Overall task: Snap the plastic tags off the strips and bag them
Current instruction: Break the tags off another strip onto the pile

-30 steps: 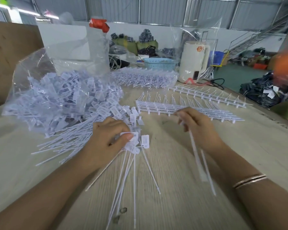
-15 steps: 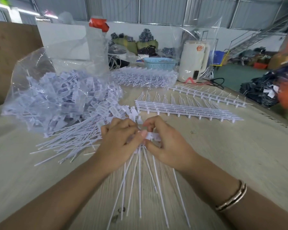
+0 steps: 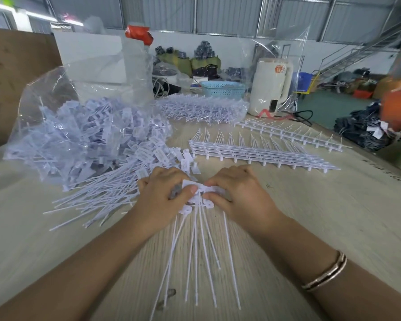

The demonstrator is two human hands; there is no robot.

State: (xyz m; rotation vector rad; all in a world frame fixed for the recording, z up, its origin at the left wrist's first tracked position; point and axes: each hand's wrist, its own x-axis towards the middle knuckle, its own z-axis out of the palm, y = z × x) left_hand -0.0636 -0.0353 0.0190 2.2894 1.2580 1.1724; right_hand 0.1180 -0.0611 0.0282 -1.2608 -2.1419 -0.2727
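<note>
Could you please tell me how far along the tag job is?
Done: many tags already lie in the bag. In hand: the left hand and right hand both hold a bunch of tags. Left: strips unsnapped, loose tags unbagged.

A second ago the right hand (image 3: 242,195) was out by the stacked white plastic strips (image 3: 259,154); it has since come in beside the left hand (image 3: 164,193), both pinching the fanned bunch of white plastic tags (image 3: 200,198).
</note>
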